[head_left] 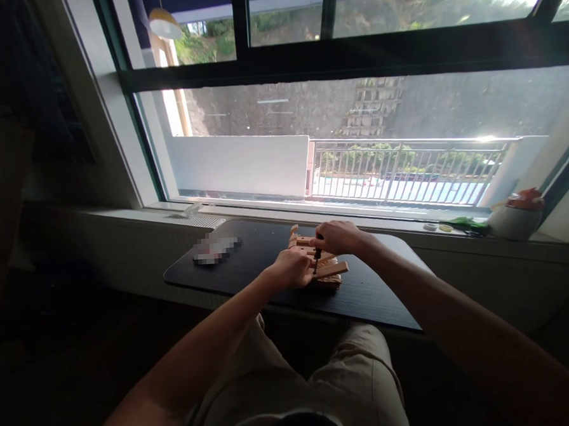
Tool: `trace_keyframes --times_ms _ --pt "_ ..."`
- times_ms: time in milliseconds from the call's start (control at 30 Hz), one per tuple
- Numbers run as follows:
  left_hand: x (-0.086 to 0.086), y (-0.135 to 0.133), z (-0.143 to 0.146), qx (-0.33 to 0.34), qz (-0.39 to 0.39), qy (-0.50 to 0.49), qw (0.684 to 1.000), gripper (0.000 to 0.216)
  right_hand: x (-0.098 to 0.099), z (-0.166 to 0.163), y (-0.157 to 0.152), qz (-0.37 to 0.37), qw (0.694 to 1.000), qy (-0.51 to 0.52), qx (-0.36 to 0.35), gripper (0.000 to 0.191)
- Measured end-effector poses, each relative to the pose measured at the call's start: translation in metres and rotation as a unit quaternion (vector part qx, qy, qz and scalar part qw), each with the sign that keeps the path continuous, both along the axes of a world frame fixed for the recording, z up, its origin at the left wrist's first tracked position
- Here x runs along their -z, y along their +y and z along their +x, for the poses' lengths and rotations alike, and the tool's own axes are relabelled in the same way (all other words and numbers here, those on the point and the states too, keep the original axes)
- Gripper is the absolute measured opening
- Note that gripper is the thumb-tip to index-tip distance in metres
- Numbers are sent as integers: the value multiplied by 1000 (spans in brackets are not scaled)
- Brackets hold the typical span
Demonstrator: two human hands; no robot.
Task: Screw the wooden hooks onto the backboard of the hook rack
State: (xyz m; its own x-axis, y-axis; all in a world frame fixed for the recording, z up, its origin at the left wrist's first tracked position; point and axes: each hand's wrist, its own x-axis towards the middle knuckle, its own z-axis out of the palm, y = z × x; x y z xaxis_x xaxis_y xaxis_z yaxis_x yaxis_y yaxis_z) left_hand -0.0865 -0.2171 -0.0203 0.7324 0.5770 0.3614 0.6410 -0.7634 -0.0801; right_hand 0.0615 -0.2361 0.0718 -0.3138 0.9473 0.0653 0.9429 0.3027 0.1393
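A small wooden assembly (326,271) made of pale slats lies on the black table (267,252) in front of the window. My left hand (292,268) is closed against its near left side and steadies it. My right hand (337,237) is curled around a small dark screwdriver (317,257), held upright with its tip down on the wood. Part of the wooden piece is hidden behind both hands.
A blurred flat object (216,249) lies on the table's left part. On the window sill to the right stand a white pot (514,219) and some green and yellow bits (461,225). My knees sit under the table's near edge.
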Motion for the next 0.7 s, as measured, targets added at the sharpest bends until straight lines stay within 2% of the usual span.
trace_keyframes --times_ms 100,200,433,567,700 --pt "1 0 0 0 3 -2 1000 21 -7 1 -4 -29 999 0 -44 28" --pt "3 2 -1 5 -7 -1 1000 23 -7 2 -1 -44 996 6 -72 24" --pt "4 3 -1 0 -11 -5 1000 24 11 -1 8 -2 999 16 -29 34" --pt "2 1 0 3 6 -4 1000 22 3 -2 3 8 1000 5 -10 36" --pt "3 2 -1 3 8 -10 1000 23 -8 0 -3 -14 999 2 -51 27"
